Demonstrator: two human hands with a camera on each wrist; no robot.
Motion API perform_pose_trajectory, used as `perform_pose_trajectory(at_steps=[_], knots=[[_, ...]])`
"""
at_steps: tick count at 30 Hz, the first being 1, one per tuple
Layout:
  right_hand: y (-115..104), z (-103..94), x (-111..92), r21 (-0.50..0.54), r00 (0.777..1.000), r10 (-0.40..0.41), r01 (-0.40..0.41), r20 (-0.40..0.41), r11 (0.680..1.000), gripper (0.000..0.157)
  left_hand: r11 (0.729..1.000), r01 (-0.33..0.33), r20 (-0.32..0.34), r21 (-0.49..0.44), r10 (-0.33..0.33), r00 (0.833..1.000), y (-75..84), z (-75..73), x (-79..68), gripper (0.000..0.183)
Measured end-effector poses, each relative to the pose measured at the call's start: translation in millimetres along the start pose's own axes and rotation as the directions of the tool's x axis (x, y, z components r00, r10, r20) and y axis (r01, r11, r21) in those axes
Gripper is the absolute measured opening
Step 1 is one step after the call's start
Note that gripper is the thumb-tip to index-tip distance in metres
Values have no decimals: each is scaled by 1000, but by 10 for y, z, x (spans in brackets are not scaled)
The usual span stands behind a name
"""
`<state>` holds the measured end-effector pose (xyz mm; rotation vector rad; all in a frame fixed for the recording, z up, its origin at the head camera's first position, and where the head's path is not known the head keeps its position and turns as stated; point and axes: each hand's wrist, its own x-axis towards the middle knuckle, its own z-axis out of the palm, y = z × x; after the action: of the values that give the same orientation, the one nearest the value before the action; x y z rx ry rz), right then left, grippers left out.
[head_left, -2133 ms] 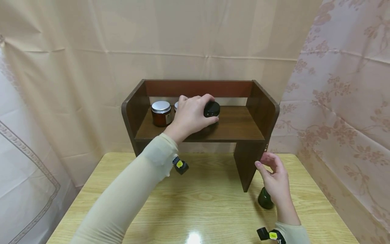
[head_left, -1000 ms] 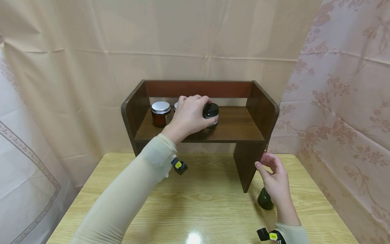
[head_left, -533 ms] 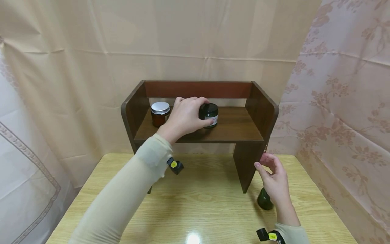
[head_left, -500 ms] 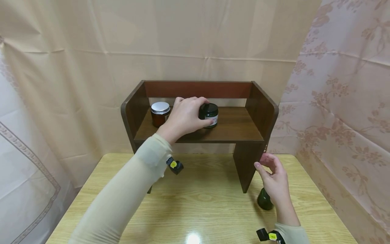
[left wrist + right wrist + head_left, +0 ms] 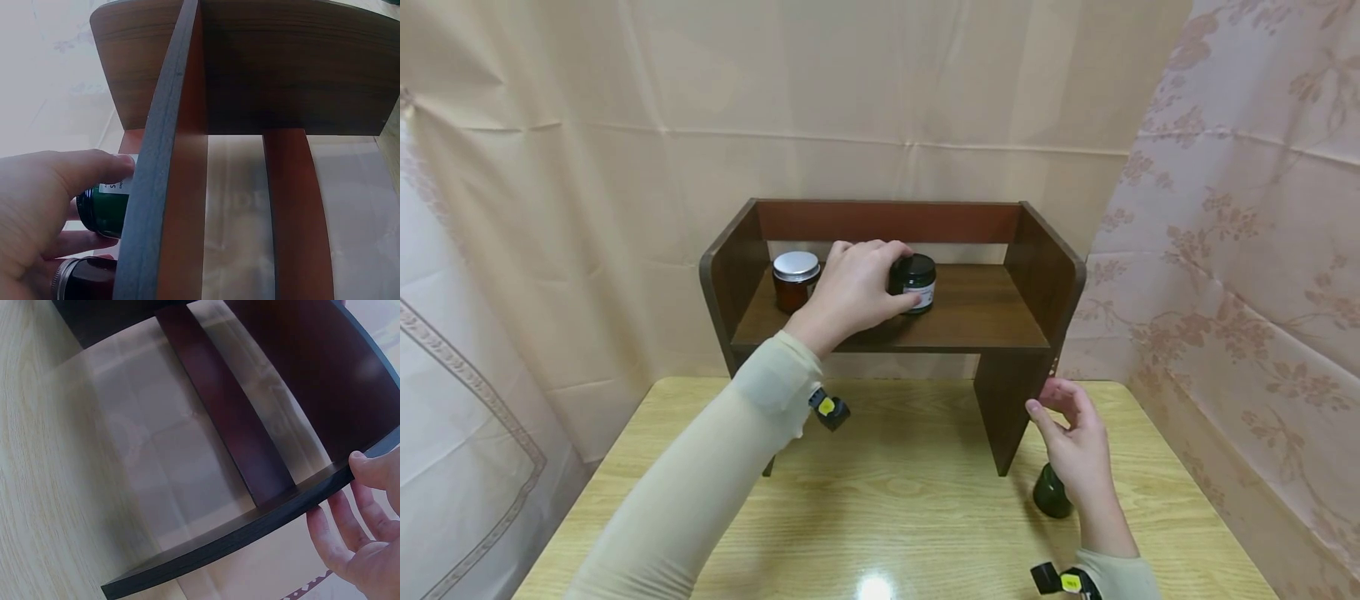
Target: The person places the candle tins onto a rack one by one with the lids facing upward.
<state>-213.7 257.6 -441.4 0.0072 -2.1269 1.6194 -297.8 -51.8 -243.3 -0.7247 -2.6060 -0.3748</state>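
Observation:
At the middle of the brown wooden shelf, my left hand holds a dark green glass jar with a black lid and white label. The thumb lies across its front and fingers reach behind it; in the left wrist view the green jar shows between thumb and fingers. Beneath those fingers is a dark jar with a silver rim, hidden behind the hand in the head view. My right hand grips the shelf's right side panel, thumb at the front edge, fingers against the outer face.
An amber jar with a silver lid stands at the left end of the upper board. On the light wood table, another green jar stands below my right hand, partly covered by it. Draped cloth hangs behind and at both sides.
My left hand has shifted slightly left and down with the green jar; its label now shows in front. The silver-lidded jar behind that hand has gone from sight. My right hand stays put.

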Motion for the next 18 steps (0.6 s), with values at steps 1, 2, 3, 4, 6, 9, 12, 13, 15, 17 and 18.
perform_pose_trajectory(at_steps=[1,2,3,4,6,9,12,13,15,17,18], knots=[[-1,2,0,0,1000,1,-1,0,1000,38,1000,0,-2,-5,0,1000,-3,-1,0,62],[-2,2,0,0,1000,2,-2,0,1000,38,1000,1,-4,-11,-1,1000,-4,-5,-2,61],[0,2,1,0,1000,4,-4,1,1000,38,1000,0,-6,-16,0,1000,-5,-9,-5,60],[-2,1,-1,3,1000,2,-2,1,1000,38,1000,-2,-11,-25,1,1000,-8,-13,-10,59],[0,-1,-5,5,1000,1,-1,1,1000,37,999,-8,-23,-35,8,1000,-15,-26,-27,58],[-6,-7,-11,5,1000,2,-2,3,1000,38,998,-28,-45,-52,26,999,-32,-50,-69,57],[-9,-4,-19,2,1000,0,0,-1,1000,37,997,-51,-77,-63,46,996,-62,-78,-137,57],[-8,-3,-20,3,1000,-2,2,-1,1000,37,996,-58,-90,-68,52,995,-76,-87,-165,57],[-6,2,-20,5,1000,-10,10,-4,1000,36,994,-78,-125,-79,67,990,-111,-101,-236,57],[-5,7,-19,11,1000,-18,18,-5,1000,35,990,-102,-169,-95,85,982,-152,-114,-322,56],[-5,8,-18,12,1000,-20,20,-4,1000,35,987,-120,-196,-108,97,976,-174,-119,-367,56]])
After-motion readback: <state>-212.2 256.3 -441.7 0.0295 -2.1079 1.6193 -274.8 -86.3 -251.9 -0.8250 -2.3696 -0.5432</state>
